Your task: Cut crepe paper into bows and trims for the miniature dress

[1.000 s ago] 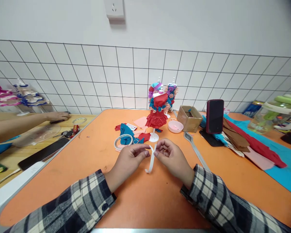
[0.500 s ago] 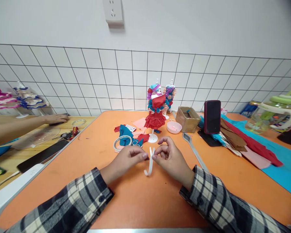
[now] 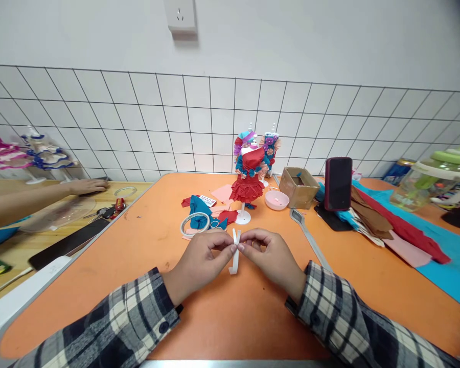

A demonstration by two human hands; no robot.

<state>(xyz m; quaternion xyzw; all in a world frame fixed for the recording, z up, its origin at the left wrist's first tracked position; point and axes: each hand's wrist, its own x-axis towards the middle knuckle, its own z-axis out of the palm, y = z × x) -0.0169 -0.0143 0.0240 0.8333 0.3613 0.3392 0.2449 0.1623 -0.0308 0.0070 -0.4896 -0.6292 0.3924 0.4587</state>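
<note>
Between my two hands hangs a narrow white strip of tape (image 3: pixel 234 265), its upper end split into two tips and its lower end curled toward the left. My left hand (image 3: pixel 204 258) pinches it from the left with thumb and forefinger. From the other side, my right hand (image 3: pixel 270 255) pinches it too, the fingertips of both hands almost touching. Beyond them stands a small dress form in a red ruffled dress (image 3: pixel 247 188) on a white round base. A tape roll (image 3: pixel 195 224) lies past my left hand, on teal and red cloth scraps (image 3: pixel 200 207).
Behind the red dress are more decorated forms (image 3: pixel 270 148). To the right stand a pink bowl (image 3: pixel 276 200), a cardboard box (image 3: pixel 299 188), a phone (image 3: pixel 338 184), folded cloth (image 3: pixel 402 220) and a clear jug (image 3: pixel 416 189). At far left, another person's hand (image 3: pixel 88 186) rests on a dark object.
My right hand's raised fingers have come down and closed in on the strip. Both hands now meet at it, and the strip hangs straighter. The view has shifted slightly.
</note>
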